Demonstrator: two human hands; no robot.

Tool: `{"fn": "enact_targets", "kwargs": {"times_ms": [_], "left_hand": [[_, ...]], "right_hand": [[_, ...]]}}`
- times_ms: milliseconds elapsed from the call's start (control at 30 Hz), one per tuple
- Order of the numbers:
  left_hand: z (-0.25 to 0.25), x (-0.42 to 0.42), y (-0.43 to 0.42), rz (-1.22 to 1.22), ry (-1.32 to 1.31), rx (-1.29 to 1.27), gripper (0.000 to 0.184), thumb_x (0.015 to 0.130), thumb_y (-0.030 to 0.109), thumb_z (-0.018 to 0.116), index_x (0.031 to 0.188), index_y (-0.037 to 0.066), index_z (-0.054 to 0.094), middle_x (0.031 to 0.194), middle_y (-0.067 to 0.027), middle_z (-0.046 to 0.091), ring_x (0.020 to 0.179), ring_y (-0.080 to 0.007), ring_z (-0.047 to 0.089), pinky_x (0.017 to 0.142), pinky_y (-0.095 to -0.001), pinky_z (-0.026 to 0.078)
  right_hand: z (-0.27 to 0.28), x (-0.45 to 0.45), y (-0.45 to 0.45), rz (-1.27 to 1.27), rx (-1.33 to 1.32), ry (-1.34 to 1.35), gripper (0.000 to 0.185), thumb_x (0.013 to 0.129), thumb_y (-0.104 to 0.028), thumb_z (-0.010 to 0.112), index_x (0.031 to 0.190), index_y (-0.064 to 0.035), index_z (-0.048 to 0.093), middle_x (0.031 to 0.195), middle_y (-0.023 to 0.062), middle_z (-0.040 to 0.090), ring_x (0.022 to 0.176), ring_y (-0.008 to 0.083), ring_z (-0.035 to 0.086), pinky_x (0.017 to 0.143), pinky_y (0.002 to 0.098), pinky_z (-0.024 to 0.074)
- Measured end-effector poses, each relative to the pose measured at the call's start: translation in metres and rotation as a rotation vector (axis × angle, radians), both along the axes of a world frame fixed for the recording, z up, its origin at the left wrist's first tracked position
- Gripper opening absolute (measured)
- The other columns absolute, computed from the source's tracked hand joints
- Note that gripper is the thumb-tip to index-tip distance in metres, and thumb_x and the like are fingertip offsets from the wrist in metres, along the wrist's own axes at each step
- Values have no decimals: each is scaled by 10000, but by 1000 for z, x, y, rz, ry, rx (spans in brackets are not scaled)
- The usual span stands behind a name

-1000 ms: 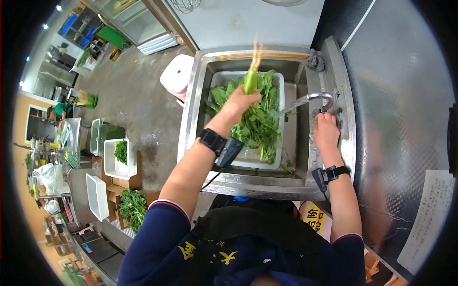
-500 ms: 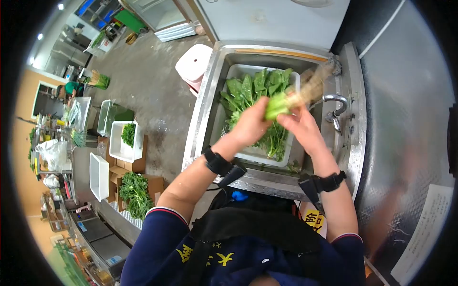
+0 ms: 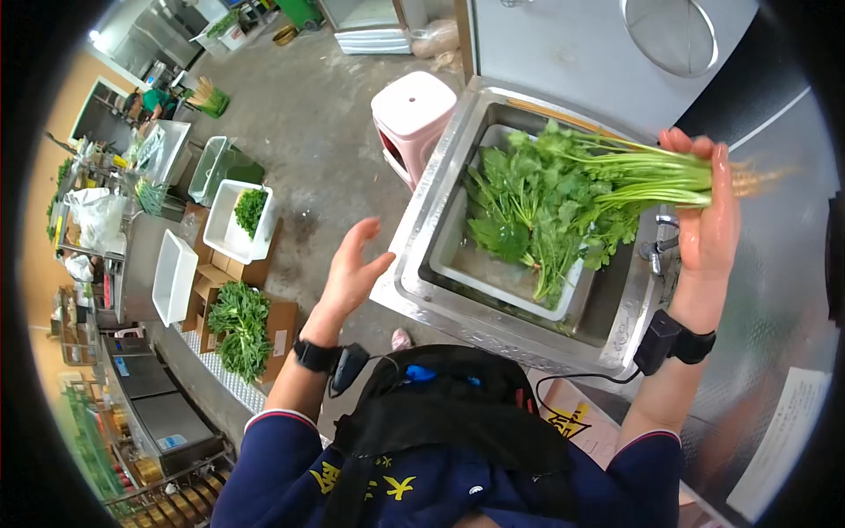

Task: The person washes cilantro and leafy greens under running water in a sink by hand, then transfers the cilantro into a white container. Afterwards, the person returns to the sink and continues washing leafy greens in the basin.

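My right hand (image 3: 711, 224) grips a bunch of leafy celery (image 3: 660, 172) near its root end, at the right side of the sink. The pale roots poke out past my fingers to the right, blurred. Its green stalks and leaves stretch left over the white basin (image 3: 506, 292). Other leafy greens (image 3: 497, 194) lie in that basin, which sits inside the metal sink (image 3: 400, 273). Left of the sink, my left hand (image 3: 352, 275) is held up with nothing in it, thumb and fingers apart.
The tap (image 3: 656, 253) stands on the sink's right edge. Beyond the sink are a round strainer (image 3: 671, 37) and a pink stool (image 3: 414, 110). At left are white tubs (image 3: 233, 220) and a cardboard box with greens (image 3: 239, 330). A person in green (image 3: 158, 104) is far back.
My left hand has let go of the celery and swung left, away from the sink. The right hand has carried the bunch rightward. The view has turned, showing the strainer.
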State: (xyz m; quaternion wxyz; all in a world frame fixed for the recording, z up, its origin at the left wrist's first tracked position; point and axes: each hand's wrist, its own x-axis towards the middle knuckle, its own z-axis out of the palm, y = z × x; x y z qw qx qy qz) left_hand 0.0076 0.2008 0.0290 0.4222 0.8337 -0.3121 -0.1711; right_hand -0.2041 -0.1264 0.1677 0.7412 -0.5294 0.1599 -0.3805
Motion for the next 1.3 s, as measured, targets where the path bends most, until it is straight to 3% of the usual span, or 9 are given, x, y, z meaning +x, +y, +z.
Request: {"fn": "enact_targets", "kwargs": {"times_ms": [167,500,533,567,633,767,1033,1200,1300], "left_hand": [[-56,40,128,0,207,68,366,750,143,647,1079,23,542,1077,-96,569,1005,-184,538,824,-330,440],[-110,118,353,438,516,-177,80,784,25,569,857,-3,549,804,-26,570,753,-95,506,696,-225,415],[-174,146,372,234,250,-311,84,784,90,595,800,11,570,643,-10,535,556,-75,454,504,-216,382],[-249,219,406,-38,551,44,230,758,53,599,972,-18,549,845,-104,579,752,-145,534,673,-280,436],[-98,144,330,106,539,46,461,787,236,637,1159,-4,508,1160,-191,517,1074,-225,477,943,-338,351],[6,104,226,-160,326,-205,435,802,221,622,1124,-45,501,1106,-170,533,1003,-248,508,865,-346,417],[16,46,52,-581,-191,-516,970,604,4,698,1365,-2,97,1372,-176,234,1290,-288,206,1043,-391,160],[2,20,10,-536,-63,-521,734,776,-29,525,1370,13,95,1366,-175,261,1252,-283,284,1020,-367,227],[-14,15,-27,-684,-111,-638,686,810,-32,498,1370,12,103,1361,-168,274,1241,-271,300,1011,-356,247]], "right_hand": [[-191,35,1,-120,-275,903,321,910,-273,440,781,-26,601,829,81,619,772,131,543,745,262,403],[-111,66,123,-332,-168,725,323,886,-309,427,891,-54,625,883,59,617,820,149,551,749,293,427],[-105,75,133,-307,-272,666,309,876,-298,441,867,-69,648,889,45,623,819,152,550,752,300,422],[-84,90,156,-324,-578,682,300,867,-290,456,835,-68,655,872,40,629,815,152,547,754,303,419],[-80,123,181,-253,-326,456,270,871,-251,469,812,-56,646,828,45,632,819,153,563,771,306,431],[-81,177,218,-117,-101,372,327,901,-301,449,769,-54,617,776,41,620,762,136,555,726,301,429],[-102,218,282,-125,7,299,364,857,-363,451,725,-48,576,723,55,574,690,171,522,647,328,406],[-86,153,269,7,202,76,297,814,-347,545,793,-51,532,719,48,536,686,169,515,626,316,410],[-99,140,256,-199,-258,-11,240,781,-276,591,841,-59,506,721,46,525,688,167,521,617,314,417]]}}
